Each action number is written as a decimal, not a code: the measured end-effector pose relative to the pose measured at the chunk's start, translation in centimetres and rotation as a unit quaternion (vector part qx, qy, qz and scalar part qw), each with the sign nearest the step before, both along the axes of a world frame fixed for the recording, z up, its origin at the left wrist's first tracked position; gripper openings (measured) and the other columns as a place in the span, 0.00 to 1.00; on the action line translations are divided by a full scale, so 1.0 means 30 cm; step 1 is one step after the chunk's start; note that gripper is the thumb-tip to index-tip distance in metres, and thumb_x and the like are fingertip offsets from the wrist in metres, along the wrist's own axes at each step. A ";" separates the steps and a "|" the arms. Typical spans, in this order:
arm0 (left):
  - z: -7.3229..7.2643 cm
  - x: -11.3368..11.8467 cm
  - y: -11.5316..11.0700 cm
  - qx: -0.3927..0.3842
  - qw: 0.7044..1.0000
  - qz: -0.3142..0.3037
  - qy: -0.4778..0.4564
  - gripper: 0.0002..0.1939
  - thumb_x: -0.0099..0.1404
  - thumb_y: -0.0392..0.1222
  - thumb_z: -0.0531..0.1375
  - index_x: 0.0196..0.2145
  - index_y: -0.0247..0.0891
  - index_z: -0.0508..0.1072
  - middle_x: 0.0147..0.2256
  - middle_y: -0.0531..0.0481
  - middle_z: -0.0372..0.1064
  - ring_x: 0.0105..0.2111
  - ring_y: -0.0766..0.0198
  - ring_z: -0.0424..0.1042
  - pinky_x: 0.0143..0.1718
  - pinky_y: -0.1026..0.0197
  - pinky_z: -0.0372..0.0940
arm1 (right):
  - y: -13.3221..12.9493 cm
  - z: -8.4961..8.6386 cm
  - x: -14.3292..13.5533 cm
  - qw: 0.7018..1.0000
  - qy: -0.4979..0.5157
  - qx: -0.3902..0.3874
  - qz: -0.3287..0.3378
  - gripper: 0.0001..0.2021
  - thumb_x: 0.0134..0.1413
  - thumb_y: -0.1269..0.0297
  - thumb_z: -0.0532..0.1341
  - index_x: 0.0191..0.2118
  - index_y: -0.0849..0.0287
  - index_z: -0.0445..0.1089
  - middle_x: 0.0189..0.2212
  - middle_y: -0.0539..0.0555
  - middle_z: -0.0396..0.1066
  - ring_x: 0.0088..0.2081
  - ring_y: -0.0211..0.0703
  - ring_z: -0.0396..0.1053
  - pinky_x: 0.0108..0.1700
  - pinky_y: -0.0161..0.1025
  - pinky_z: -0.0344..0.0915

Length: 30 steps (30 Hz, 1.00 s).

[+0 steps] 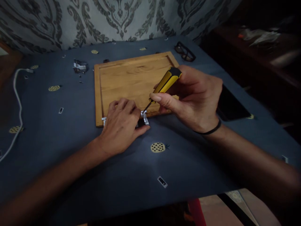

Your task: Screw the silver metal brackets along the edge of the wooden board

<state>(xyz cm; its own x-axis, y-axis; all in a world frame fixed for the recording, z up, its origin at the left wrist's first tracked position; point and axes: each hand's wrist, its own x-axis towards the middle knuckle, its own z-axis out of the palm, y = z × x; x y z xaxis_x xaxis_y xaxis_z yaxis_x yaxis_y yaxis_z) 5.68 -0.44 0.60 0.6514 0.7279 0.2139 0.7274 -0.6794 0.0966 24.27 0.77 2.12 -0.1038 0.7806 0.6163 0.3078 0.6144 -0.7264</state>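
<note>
At the left of the frame, a white cable [20, 108] lies on the dark blue cloth [44, 172], and in the upper left I see small metal pieces [80, 66]. In the centre is the wooden board [122, 78], where my left hand [122, 124] rests on the near edge, its fingers bent and its thumb closed against a small silver-and-black part [146, 119]. This part sits at the board's near edge. To the right, my right hand [199, 97] grips the yellow-and-black screwdriver [166, 82], tilted, with its tip at the part. Glasses [185, 51] lie in the upper right, and a dark flat object [234, 105] is partly hidden beside my right hand.
</note>
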 end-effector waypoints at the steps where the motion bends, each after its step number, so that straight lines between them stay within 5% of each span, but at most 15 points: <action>1: 0.000 0.000 0.000 -0.001 1.000 0.000 0.000 0.16 0.65 0.51 0.65 0.42 0.34 0.78 0.43 0.41 0.72 0.48 0.46 0.66 0.50 0.44 0.62 | -0.003 -0.002 -0.003 1.000 -0.003 0.007 -0.012 0.19 0.46 0.49 0.73 0.25 0.54 0.66 0.22 0.45 0.66 0.18 0.31 0.63 0.17 0.33 0.61; 10: 0.002 0.000 0.001 -0.005 1.000 -0.003 -0.004 0.15 0.65 0.50 0.65 0.41 0.35 0.78 0.43 0.42 0.72 0.48 0.46 0.66 0.50 0.45 0.61 | -0.045 0.025 -0.014 0.988 0.067 0.069 -0.118 0.09 0.57 0.54 0.67 0.30 0.51 0.71 0.27 0.47 0.67 0.23 0.35 0.67 0.22 0.36 0.65; 21: 0.001 -0.001 0.001 -0.006 1.000 -0.003 0.000 0.16 0.65 0.51 0.65 0.42 0.34 0.78 0.44 0.41 0.72 0.48 0.46 0.66 0.50 0.44 0.61 | -0.021 -0.007 -0.009 0.998 0.032 0.026 -0.050 0.15 0.51 0.53 0.71 0.28 0.51 0.66 0.24 0.44 0.65 0.19 0.34 0.66 0.20 0.38 0.59; 30: 0.003 -0.002 0.000 -0.009 1.000 -0.001 -0.001 0.16 0.65 0.50 0.65 0.42 0.35 0.77 0.44 0.42 0.71 0.48 0.46 0.66 0.50 0.44 0.61 | -0.017 -0.009 -0.003 0.996 -0.003 0.015 -0.087 0.18 0.51 0.45 0.69 0.27 0.51 0.66 0.24 0.46 0.66 0.20 0.37 0.66 0.20 0.39 0.63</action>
